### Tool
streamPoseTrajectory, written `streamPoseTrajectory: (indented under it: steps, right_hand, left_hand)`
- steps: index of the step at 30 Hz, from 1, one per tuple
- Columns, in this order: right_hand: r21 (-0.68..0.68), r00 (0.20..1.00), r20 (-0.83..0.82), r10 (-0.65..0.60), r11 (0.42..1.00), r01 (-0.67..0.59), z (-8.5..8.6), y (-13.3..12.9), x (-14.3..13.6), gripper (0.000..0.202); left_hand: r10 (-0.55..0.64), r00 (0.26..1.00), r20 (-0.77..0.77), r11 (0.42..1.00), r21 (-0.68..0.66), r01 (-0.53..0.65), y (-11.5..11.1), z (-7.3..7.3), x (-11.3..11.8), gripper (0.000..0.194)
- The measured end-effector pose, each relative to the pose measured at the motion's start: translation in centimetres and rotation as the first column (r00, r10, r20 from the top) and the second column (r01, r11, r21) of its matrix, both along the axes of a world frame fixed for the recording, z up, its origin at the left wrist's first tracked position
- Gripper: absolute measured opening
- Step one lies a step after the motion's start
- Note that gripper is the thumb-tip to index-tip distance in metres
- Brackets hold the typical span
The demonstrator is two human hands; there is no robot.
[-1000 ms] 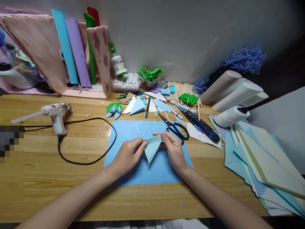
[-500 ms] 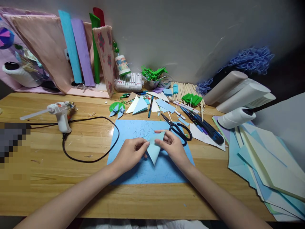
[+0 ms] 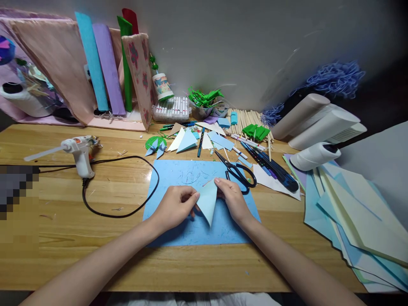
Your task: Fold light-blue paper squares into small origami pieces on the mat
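Note:
A folded light-blue paper triangle (image 3: 208, 202) hangs point down between my hands, above the blue sheet (image 3: 178, 231) on the table. My left hand (image 3: 175, 206) pinches its left corner between thumb and fingers. At the upper right corner, my right hand (image 3: 233, 199) has its thumb on the paper, with the other fingers mostly hidden behind. Black-handled scissors (image 3: 234, 170) lie slightly open across the sheet's top right edge, just beyond my right hand.
A white glue gun (image 3: 82, 156) with its black cable (image 3: 105, 214) is at the left. Cut paper triangles (image 3: 187, 141), pens (image 3: 201, 142) and a marker box (image 3: 172, 109) lie behind the sheet. Coloured paper (image 3: 357, 212) is stacked at the right.
The paper triangle has turned slightly, its lower point shifting right and down. My right thumb has moved up to its upper corner, and my right fingers have gone behind the paper.

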State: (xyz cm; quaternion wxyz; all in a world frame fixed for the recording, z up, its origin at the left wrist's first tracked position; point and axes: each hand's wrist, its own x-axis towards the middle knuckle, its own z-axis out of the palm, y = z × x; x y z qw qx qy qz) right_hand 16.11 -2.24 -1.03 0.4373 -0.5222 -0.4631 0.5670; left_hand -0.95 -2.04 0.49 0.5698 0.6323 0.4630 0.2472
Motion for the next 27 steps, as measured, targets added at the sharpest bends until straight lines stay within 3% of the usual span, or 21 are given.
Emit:
streamPoseTrajectory:
  steps: [8, 13, 19, 22, 25, 27]
  right_hand:
    - [0.027, 1.0, 0.013, -0.012, 1.0, 0.012, -0.4, -0.1, -0.3, 0.034]
    - [-0.013, 0.978, -0.074, 0.195, 0.981, -0.196, 0.0, -0.2, -0.8, 0.028]
    - [-0.053, 0.994, -0.02, 0.109, 0.993, -0.109, -0.1, 0.0, -0.6, 0.028]
    - [-0.06, 0.994, 0.034, 0.109, 0.993, -0.106, 0.0, 0.0, -0.4, 0.032]
    - [-0.056, 0.976, 0.064, 0.207, 0.978, -0.203, 0.2, -0.4, -0.7, 0.036]
    - [-0.03, 0.961, 0.091, 0.263, 0.965, -0.261, 0.2, -0.9, -1.2, 0.033]
  left_hand:
    - [0.035, 0.999, 0.026, 0.999, -0.026, -0.035, 0.1, -0.1, 0.1, 0.029]
    - [0.144, 0.988, 0.063, 0.989, -0.03, -0.143, 0.1, -0.3, 0.3, 0.031]
    - [0.122, 0.985, 0.12, 0.985, -0.139, -0.105, 0.7, -0.4, 0.3, 0.032]
    - [0.091, 0.994, 0.064, 0.996, -0.031, -0.089, 0.9, -0.4, 0.0, 0.03]
    - [0.14, 0.99, -0.005, 0.978, 0.156, -0.137, 1.0, -0.2, -0.1, 0.025]
    - [0.134, 0.991, 0.0, 0.973, 0.188, -0.132, 0.9, -0.1, 0.0, 0.022]
